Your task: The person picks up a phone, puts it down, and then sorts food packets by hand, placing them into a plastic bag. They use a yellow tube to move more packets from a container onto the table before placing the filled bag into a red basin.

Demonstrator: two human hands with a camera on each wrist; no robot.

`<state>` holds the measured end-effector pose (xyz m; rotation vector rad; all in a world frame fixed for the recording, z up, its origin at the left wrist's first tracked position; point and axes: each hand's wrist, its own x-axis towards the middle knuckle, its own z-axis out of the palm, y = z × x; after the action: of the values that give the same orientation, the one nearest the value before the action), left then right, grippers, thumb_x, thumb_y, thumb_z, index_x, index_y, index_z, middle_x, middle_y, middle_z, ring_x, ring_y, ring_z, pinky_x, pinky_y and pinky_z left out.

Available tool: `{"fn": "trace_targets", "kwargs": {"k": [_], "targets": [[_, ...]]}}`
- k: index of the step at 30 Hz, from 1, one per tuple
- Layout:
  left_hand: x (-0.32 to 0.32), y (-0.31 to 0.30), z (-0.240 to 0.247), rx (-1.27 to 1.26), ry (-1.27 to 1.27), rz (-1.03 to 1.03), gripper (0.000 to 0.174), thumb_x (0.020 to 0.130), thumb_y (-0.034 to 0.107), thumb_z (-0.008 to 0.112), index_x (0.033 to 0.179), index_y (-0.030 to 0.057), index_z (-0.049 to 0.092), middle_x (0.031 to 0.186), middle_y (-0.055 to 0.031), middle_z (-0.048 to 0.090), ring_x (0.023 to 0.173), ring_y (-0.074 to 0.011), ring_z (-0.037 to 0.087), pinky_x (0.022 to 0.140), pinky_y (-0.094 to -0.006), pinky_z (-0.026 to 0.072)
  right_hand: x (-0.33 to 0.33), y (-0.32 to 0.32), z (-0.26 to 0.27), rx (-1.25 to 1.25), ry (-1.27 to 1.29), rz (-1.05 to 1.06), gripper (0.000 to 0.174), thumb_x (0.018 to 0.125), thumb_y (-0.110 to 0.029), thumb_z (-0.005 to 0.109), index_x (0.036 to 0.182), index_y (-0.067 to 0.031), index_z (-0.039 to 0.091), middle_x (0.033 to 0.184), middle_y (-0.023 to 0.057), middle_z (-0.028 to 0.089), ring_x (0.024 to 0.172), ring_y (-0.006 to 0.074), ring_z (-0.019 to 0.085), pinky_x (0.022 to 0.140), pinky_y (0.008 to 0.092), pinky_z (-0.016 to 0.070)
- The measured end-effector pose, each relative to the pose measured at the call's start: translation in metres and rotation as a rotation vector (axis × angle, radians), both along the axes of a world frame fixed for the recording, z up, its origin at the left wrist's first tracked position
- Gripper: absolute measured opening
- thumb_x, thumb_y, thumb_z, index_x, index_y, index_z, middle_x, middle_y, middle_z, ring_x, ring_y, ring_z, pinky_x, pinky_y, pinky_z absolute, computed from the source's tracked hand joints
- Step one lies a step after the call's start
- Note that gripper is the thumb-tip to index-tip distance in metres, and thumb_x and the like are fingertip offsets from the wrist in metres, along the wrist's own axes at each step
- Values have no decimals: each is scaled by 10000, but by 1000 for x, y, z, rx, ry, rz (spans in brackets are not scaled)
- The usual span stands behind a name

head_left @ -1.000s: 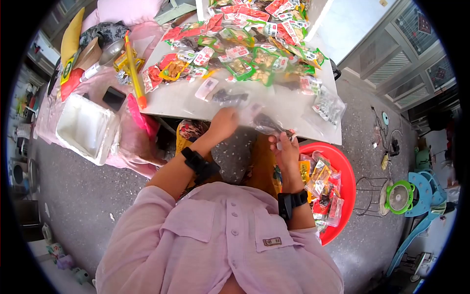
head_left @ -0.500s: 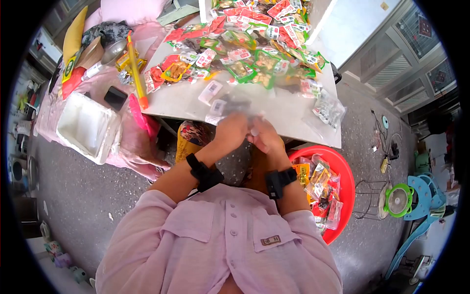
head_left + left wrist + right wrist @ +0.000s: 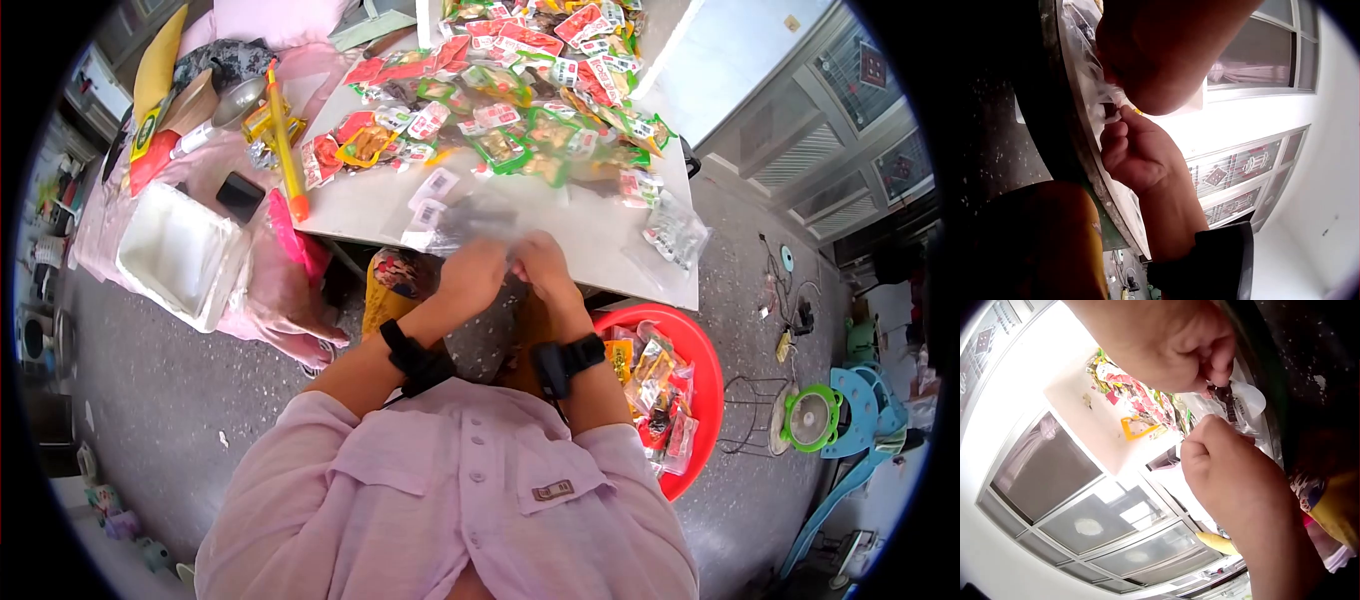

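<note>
Both hands are close together at the table's front edge, on a clear plastic packet (image 3: pixel 1229 403) with dark contents. My left hand (image 3: pixel 474 272) pinches the packet from one side, its fingers curled. Opposite it, my right hand (image 3: pixel 543 262) has thumb and fingertips closed on the plastic, as the left wrist view also shows. Part of the packet is hidden behind the hands. Beyond the left hand, a clear packet with a white label (image 3: pixel 425 218) lies on the table (image 3: pixel 590 225), near another white-labelled packet (image 3: pixel 438 186).
Many red, green and yellow food packets (image 3: pixel 510 85) cover the table's far part. A red basin (image 3: pixel 708 400) of packets stands on the floor at right. Clear plastic bags (image 3: pixel 672 232) lie at the table's right edge. Left are a yellow-orange stick (image 3: pixel 285 150) and white foam box (image 3: pixel 165 265).
My right hand has moved left with the dark packet to meet the left hand, which shifted slightly right. Over the last half second, the hands have stayed close together.
</note>
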<state>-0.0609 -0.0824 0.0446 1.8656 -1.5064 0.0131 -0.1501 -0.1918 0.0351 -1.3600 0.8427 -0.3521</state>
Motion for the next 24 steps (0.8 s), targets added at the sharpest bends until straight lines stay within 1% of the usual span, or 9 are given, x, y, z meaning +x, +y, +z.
{"fn": "trace_targets", "kwargs": {"k": [4,7,9,11,14,18,20,22,24], "targets": [[3,1,1,-94,3,-14,64,723,105,487,712,43,487,713,-129,497,679,-314,497,574,-395,412,15,10,2,181,-102,-85,123,735,-144,474,708,-28,504,566,39,501,479,101,486,423,215,396],[9,-1,-2,-119,-20,-30,65,729,105,485,706,44,486,702,-125,495,686,-310,490,584,-389,411,10,2,13,177,-61,8,120,744,-145,451,754,-37,502,641,45,517,501,106,498,438,227,410],[11,-4,-9,-110,-5,-4,60,732,94,481,702,43,481,694,-123,492,686,-309,485,586,-387,408,-5,-37,-24,-232,-192,103,115,746,-132,463,793,-32,495,684,54,518,509,120,505,436,244,415],[13,-6,-14,-140,-2,-6,53,732,85,481,702,42,478,689,-122,489,683,-309,481,584,-387,404,-8,-77,-70,-337,-286,-116,121,740,-114,485,808,-14,483,664,66,511,499,136,502,405,255,401],[18,-14,-20,-230,0,-49,37,724,75,485,708,43,474,682,-120,481,674,-308,478,575,-389,400,-14,-123,-85,-314,-275,-522,141,722,-88,520,788,19,457,592,86,491,460,149,487,334,253,349],[29,-21,-30,-253,-37,-98,39,710,76,494,715,46,469,667,-119,467,672,-306,478,570,-392,398,-28,-138,-46,-50,-231,-581,153,714,-96,530,726,26,438,567,105,472,399,144,447,283,248,291],[30,-20,-28,-211,-67,-128,45,706,80,497,710,49,466,661,-119,463,665,-305,480,564,-393,399,-27,-140,-42,-26,-355,-546,121,717,-107,520,696,-12,449,604,76,473,437,126,435,324,225,300],[30,-16,-20,-142,-76,-133,50,705,83,499,700,51,462,657,-118,461,652,-304,483,551,-393,402,-22,-144,-30,339,-393,-715,105,716,-111,517,683,-32,456,589,52,463,463,115,430,351,209,304],[28,-13,-17,-124,-74,-91,58,701,87,504,690,54,458,656,-117,463,634,-304,488,534,-392,405,-21,-145,-29,375,-382,-699,79,720,-103,509,687,-48,462,582,36,450,489,108,434,375,198,309]]}}
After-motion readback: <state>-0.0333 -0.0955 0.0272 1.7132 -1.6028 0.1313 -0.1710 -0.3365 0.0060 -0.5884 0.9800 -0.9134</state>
